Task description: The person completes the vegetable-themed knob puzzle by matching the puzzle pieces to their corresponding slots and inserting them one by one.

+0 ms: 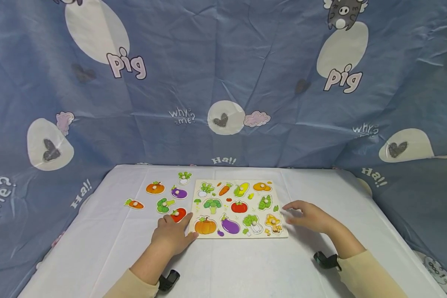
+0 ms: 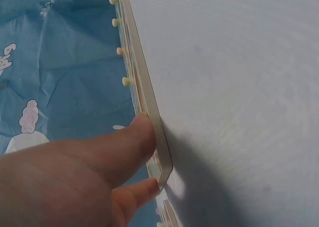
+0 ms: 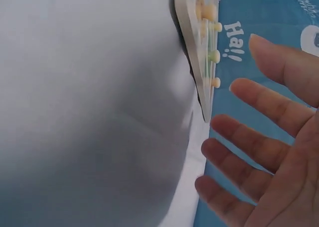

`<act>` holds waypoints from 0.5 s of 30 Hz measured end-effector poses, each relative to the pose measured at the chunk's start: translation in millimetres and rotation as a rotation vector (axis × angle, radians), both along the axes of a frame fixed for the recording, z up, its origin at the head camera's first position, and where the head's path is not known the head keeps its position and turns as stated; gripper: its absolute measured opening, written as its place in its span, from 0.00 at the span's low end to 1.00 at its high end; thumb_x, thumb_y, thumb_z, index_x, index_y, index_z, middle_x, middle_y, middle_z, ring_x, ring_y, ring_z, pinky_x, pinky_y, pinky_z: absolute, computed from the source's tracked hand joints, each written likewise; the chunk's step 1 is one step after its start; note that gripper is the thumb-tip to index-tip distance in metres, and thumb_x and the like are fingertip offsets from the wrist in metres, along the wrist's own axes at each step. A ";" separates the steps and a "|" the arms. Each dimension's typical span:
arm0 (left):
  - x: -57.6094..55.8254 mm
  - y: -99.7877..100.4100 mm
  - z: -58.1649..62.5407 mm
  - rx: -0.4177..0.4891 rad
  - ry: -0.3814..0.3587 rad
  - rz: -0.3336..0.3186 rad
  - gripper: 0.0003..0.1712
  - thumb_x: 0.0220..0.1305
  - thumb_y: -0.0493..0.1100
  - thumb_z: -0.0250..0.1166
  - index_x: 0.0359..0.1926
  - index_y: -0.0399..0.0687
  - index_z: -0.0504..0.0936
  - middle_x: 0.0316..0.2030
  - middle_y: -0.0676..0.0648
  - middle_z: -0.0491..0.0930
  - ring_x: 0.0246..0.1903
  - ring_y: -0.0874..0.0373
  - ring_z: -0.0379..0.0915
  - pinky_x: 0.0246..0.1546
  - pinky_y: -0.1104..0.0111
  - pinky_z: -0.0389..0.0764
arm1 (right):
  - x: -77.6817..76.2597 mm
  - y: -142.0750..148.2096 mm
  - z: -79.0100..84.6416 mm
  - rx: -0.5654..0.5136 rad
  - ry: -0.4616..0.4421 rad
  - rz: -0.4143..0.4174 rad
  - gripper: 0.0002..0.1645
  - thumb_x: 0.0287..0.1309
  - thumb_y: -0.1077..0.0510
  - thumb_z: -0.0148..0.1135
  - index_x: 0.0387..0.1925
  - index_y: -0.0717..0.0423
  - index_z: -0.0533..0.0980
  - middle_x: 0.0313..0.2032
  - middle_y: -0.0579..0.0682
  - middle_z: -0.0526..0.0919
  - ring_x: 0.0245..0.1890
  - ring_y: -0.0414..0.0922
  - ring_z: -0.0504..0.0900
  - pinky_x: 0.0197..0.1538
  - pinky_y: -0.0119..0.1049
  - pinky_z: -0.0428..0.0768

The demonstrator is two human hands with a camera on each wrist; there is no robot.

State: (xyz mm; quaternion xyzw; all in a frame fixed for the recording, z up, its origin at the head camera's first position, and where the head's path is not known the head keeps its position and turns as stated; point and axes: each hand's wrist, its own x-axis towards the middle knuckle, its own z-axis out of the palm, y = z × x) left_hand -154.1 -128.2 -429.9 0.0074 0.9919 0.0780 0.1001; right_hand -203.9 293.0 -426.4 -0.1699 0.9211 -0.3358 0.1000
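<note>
Between left hand [image 1: 171, 235] and right hand [image 1: 310, 216] lies the board [image 1: 252, 206], long axis sideways; I see the left touching, the right just beside, both spread wide.

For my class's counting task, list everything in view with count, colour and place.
Puzzle board: 1, cream with vegetable prints, mid-table.
Fitted pieces: 5, yellow corn, orange-brown potato, green vegetable, green-white cabbage, orange mushroom; board's centre and right.
Loose pieces: 6, orange pumpkin, orange carrot, white-green turnip, purple eggplant, green broccoli, red tomato; left of board.
Table: 1, white, under board.
Printed cloth: 1, blue, behind table.
Wrist devices: 2, black, one per wrist.
Sleeves: 2, cream, lower foreground.
Left hand: 1, bare, touching board's front-left corner.
Right hand: 1, bare, fingers spread, beside board's right edge.
</note>
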 end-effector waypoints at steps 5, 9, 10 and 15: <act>0.0 0.0 -0.5 -0.003 0.001 -0.001 0.42 0.61 0.63 0.67 0.73 0.56 0.69 0.59 0.17 0.62 0.53 0.29 0.63 0.49 0.43 0.78 | 4.9 -1.1 -4.1 0.016 0.043 0.062 0.30 0.59 0.50 0.72 0.59 0.59 0.77 0.61 0.63 0.75 0.66 0.66 0.67 0.66 0.63 0.63; 0.0 0.2 -0.7 -0.003 -0.001 0.003 0.42 0.61 0.63 0.67 0.73 0.56 0.68 0.59 0.17 0.62 0.54 0.29 0.62 0.50 0.43 0.78 | 6.9 -4.4 -5.8 0.031 0.046 0.090 0.30 0.58 0.52 0.72 0.59 0.61 0.76 0.62 0.65 0.74 0.66 0.67 0.66 0.66 0.64 0.62; 0.0 0.3 -0.7 -0.002 -0.002 0.004 0.42 0.61 0.63 0.67 0.73 0.56 0.68 0.59 0.17 0.62 0.54 0.29 0.62 0.50 0.43 0.78 | 7.3 -5.2 -6.3 0.035 0.048 0.094 0.30 0.58 0.52 0.72 0.59 0.61 0.76 0.62 0.65 0.74 0.66 0.68 0.66 0.66 0.64 0.62; -0.4 0.0 -1.4 -0.002 -0.002 0.005 0.42 0.61 0.63 0.67 0.73 0.56 0.68 0.59 0.17 0.61 0.54 0.29 0.62 0.50 0.42 0.77 | 8.2 -6.9 -8.8 0.061 0.050 0.085 0.32 0.57 0.53 0.72 0.60 0.62 0.75 0.63 0.66 0.73 0.67 0.67 0.65 0.67 0.64 0.61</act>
